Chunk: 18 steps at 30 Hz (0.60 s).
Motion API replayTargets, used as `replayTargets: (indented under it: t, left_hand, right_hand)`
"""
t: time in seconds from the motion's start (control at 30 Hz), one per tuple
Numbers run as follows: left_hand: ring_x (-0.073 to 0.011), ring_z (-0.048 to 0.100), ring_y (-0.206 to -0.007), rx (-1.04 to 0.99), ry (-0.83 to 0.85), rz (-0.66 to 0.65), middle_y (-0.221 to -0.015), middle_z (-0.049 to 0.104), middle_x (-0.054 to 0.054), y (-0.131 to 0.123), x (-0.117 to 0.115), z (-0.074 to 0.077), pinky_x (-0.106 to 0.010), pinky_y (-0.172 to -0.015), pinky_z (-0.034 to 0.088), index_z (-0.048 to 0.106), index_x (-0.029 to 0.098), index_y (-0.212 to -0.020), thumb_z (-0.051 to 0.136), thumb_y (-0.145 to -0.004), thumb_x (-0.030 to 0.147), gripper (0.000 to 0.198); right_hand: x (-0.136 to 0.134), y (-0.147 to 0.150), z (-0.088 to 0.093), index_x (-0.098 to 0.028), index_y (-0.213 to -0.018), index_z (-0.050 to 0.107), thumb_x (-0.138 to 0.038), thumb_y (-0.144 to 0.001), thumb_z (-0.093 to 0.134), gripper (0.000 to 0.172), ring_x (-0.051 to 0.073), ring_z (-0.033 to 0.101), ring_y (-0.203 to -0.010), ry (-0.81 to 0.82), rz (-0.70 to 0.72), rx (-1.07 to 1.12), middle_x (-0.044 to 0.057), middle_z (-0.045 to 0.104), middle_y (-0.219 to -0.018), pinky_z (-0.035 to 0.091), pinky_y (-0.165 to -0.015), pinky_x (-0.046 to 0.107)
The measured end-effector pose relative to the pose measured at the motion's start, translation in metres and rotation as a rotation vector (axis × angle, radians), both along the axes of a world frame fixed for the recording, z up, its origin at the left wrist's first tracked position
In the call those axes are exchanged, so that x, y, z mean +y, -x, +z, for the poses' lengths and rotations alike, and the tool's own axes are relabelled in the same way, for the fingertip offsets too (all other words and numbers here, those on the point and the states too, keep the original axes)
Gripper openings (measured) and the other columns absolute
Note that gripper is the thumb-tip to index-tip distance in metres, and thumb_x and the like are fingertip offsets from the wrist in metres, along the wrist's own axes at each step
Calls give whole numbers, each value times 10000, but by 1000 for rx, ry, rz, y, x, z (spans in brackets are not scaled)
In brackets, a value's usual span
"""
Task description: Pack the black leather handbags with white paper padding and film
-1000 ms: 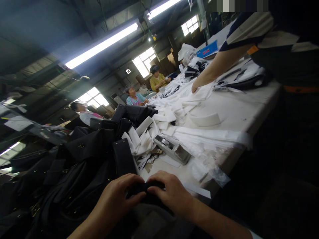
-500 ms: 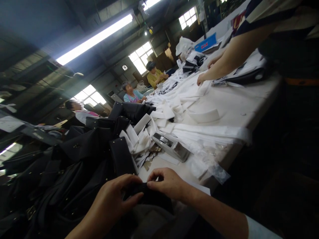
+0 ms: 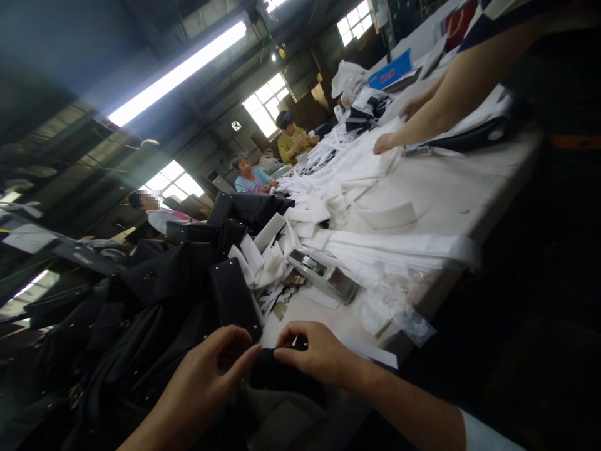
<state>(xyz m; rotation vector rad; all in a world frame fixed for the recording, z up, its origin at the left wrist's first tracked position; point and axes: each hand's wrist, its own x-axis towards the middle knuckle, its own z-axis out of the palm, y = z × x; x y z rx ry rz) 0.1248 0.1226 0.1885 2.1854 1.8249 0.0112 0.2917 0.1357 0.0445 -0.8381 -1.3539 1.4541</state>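
A dark bag (image 3: 282, 379), black along its upper edge and greyish lower down, lies close in front of me at the bottom of the head view. My right hand (image 3: 317, 352) pinches its top edge between thumb and bent fingers. Just to the left, my left hand (image 3: 211, 369) has thumb and fingertips drawn together at the same edge. The bag's lower part fades into shadow. Beyond my hands, a grey tape dispenser (image 3: 323, 275) stands on the pale table (image 3: 300, 319).
Black bags with metal studs (image 3: 164, 269) are heaped at left. White padding strips (image 3: 277, 250) and clear plastic (image 3: 394, 307) cover parts of the table. A co-worker's arms (image 3: 432, 119) reach in from the right. Other people (image 3: 253, 175) sit farther back, near a blue box (image 3: 389, 69).
My left hand's thumb and fingers have closed together and shifted slightly left. My right hand keeps its pinch on the edge. The view has shifted slightly.
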Motion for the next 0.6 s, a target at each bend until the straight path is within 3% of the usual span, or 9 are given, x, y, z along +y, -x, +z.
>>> replayTargets:
  t: [0.1,0.23,0.4,0.6]
  left_hand:
    - [-220,668,-767,62,134,87,-784,710,-18,-6,6,7,-281,-654,465,630,197,-911,586,-814,587,405]
    - [-221,668,-737,-36,314,247,-749,712,-24,-6,12,4,-274,-618,444,609,159,-994,693,-702,545,491]
    - [-208,654,-742,-144,373,390,-735,682,-14,1,4,-5,-282,-650,449,613,139,-1006,745,-612,442,515]
    - [-179,664,-720,-310,436,524,-749,702,-9,0,0,-5,-274,-683,472,601,150,-990,750,-572,348,485]
  right_hand:
    - [-1,4,0,-217,-880,731,-299,-772,687,143,144,624,-797,-32,14,21,-16,698,-847,446,-697,226]
    - [-7,11,0,-215,-859,731,-294,-781,680,122,148,629,-794,-38,28,49,-13,704,-824,447,-704,232]
    - [-17,17,-2,-207,-840,730,-279,-776,694,103,147,629,-786,-21,26,112,-9,709,-812,451,-732,233]
    - [-20,19,-8,-202,-843,730,-296,-778,708,116,149,635,-798,-7,46,162,-7,712,-822,452,-756,235]
